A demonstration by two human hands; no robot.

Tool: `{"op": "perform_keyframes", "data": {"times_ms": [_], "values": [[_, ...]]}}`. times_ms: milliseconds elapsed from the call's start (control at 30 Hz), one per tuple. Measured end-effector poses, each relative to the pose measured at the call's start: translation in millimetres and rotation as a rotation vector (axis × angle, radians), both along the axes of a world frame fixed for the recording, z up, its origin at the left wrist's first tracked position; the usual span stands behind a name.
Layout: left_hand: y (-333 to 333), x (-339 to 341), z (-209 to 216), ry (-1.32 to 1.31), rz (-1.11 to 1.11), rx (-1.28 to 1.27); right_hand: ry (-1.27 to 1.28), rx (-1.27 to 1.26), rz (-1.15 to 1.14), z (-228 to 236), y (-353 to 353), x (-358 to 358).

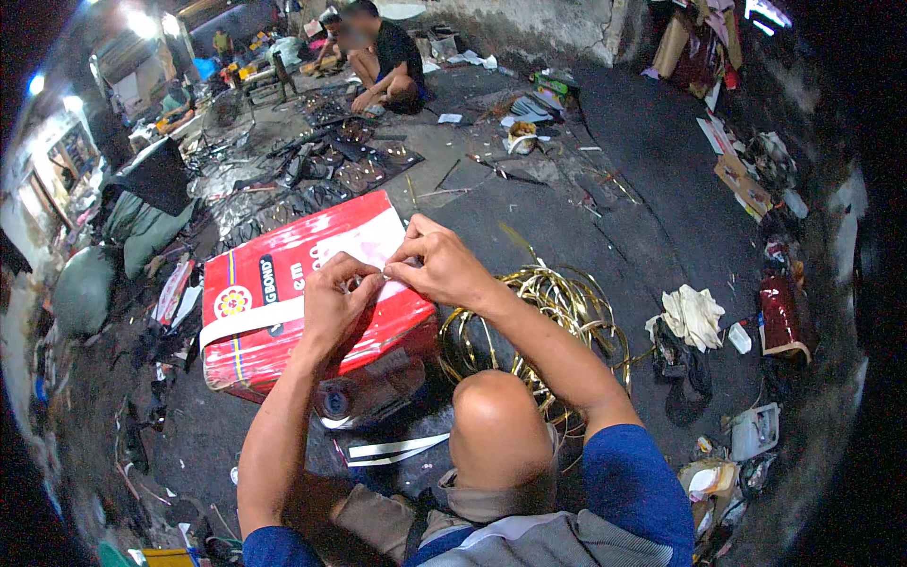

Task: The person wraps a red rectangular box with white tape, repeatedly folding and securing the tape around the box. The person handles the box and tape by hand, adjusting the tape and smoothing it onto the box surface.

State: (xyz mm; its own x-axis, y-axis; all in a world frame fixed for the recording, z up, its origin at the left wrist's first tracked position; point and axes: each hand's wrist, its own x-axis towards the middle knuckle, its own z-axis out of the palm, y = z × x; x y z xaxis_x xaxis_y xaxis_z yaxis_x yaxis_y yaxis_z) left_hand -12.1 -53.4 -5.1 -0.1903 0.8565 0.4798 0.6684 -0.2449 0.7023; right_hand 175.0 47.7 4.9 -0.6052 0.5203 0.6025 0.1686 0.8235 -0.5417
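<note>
A red box (269, 269) with a glossy surface lies in front of me, its top at working height. Across it runs a white strip (250, 324), which passes behind my left wrist and lines up with my fingertips. My left hand (333, 295) is closed in a pinch at the strip. Right against it, the fingertips of my right hand (436, 260) pinch at the same spot, so the two hands touch or nearly touch. What lies exactly between the fingers is mostly hidden. A white sheet (378, 234) lies on the box just beyond my hands.
A tangled coil of gold strips (600, 326) lies right of the box. More white strips (397, 451) lie by my knee. A crumpled cream cloth (693, 317) and a plastic container (755, 431) lie at right. Farther off, a person (389, 61) sits among dark scraps.
</note>
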Motion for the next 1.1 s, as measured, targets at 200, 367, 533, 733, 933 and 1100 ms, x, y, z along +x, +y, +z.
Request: {"op": "perform_keyframes", "data": {"times_ms": [200, 367, 533, 733, 933, 1100], "values": [[3.5, 3.3, 1.8, 0.026, 0.030, -0.002, 0.017, -0.018, 0.006, 0.3, 2.7, 0.6], [-5.0, -0.6, 6.3, 0.013, 0.049, -0.020, -0.037, -0.250, -0.101, -9.0, 2.2, -13.6], [-0.5, 8.0, 9.0, 0.019, 0.041, -0.094, 0.351, -0.585, 0.024, -29.8, 5.5, -16.1], [18.5, -16.2, 13.4, 0.177, -0.061, -0.166, 0.339, -0.476, -0.060, -55.0, 33.0, -49.8], [35.7, -24.5, 13.4, 0.107, -0.157, -0.202, 0.365, -0.565, -0.171, -37.0, 4.3, -21.9], [42.6, -0.9, 6.4, -0.004, -0.178, -0.078, 0.283, -0.541, -0.083, -44.7, 19.5, -23.4]]}}
